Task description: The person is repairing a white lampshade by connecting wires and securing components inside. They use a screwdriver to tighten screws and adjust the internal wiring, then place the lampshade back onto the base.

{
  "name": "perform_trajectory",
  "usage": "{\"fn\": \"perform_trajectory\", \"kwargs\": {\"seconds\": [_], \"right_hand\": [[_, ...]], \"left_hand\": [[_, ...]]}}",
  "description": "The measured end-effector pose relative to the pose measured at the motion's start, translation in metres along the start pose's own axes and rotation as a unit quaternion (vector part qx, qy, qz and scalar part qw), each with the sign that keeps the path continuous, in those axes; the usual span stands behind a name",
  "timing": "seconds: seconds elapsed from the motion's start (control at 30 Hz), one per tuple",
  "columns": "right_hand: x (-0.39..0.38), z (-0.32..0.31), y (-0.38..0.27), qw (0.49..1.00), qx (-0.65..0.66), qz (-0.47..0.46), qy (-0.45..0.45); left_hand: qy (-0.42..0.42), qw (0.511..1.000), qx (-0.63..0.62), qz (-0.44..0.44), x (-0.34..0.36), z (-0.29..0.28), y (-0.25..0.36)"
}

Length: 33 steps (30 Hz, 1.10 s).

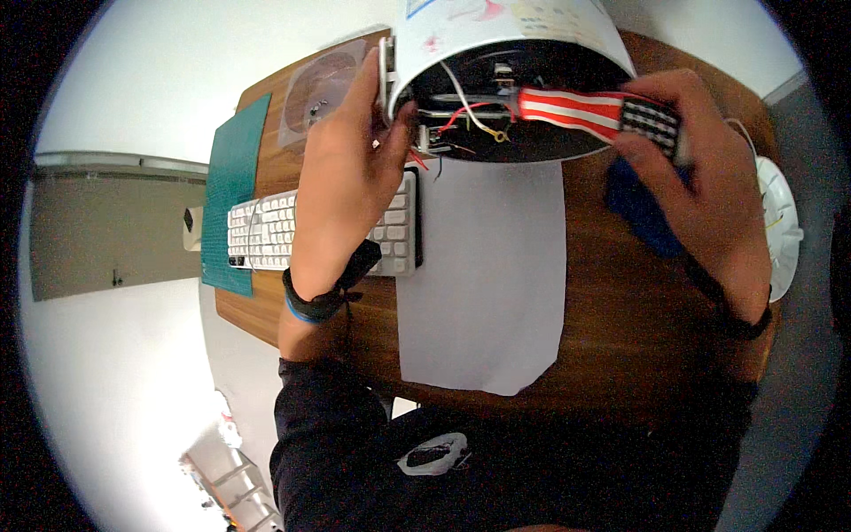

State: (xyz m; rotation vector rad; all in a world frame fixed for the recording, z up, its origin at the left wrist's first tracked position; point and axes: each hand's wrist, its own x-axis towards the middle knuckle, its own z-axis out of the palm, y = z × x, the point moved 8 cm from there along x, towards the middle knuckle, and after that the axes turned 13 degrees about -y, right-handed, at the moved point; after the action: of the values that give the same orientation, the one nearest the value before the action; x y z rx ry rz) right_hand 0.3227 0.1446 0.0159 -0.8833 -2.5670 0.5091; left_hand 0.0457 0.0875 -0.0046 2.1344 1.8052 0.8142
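Note:
A white cylindrical appliance housing (523, 19) lies on its side at the far edge of the table, its dark open end toward me. Inside show metal parts, a red wire, and a white wire (463, 96) ending in a ring terminal. My left hand (350, 151) grips the housing's left rim, thumb near the opening. My right hand (700, 160) is closed on a striped tool handle (572, 111), red and white with a black-and-white checked end. The tool points left into the opening; its tip is hard to make out.
Below the housing lies a white paper sheet (483, 284). A white keyboard (266, 226) sits under my left forearm, partly on a green cutting mat (235, 168). Beyond is a clear plastic tray (306, 102) with small parts. Right: a dark blue item (643, 213) and a white round piece (780, 230).

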Motion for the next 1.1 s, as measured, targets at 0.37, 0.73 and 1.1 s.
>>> {"fn": "perform_trajectory", "kwargs": {"seconds": [0.37,0.73,1.1], "right_hand": [[-0.011,0.036,0.005,0.946,0.022,-0.065,-0.315],[0.004,0.121,-0.005,0.938,-0.022,-0.152,-0.311],[-0.004,0.096,-0.037,0.946,-0.086,-0.233,-0.21]], "left_hand": [[-0.039,0.982,-0.179,0.051,-0.005,0.002,-0.02],[-0.188,0.894,-0.406,0.025,0.006,0.018,-0.035],[-0.169,0.929,-0.323,0.067,0.012,0.01,-0.041]]}}
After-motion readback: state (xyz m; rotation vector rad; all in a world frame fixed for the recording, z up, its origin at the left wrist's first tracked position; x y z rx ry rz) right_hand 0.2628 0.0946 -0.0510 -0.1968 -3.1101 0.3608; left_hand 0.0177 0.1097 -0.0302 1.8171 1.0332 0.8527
